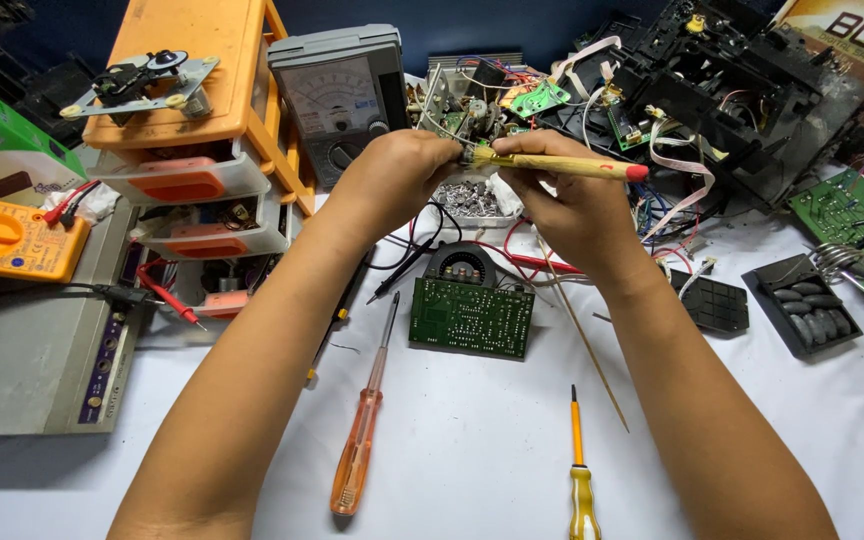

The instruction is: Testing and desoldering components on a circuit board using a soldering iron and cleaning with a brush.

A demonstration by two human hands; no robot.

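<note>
We are holding a small wired electronics assembly (pixel 457 125) at 12 o'clock above the white surface (pixel 472 440), left hand (pixel 397 175) grip clamped on it. Right hand (pixel 572 200) is pinching a yellow wooden-handled brush (pixel 562 165), bristles touching it. Light, fragile; we judge the edges safest to hold.

A yellow-handled brush (pixel 562 165) with a red tip is seen; a translucent orange screwdriver (pixel 360 440) and a yellow one (pixel 580 480) are laid on the white table (pixel 452 440), beside a green circuit board (pixel 470 318), an orange drawer cabinet (pixel 202 60) and a yellow multimeter (pixel 7 235)
</note>
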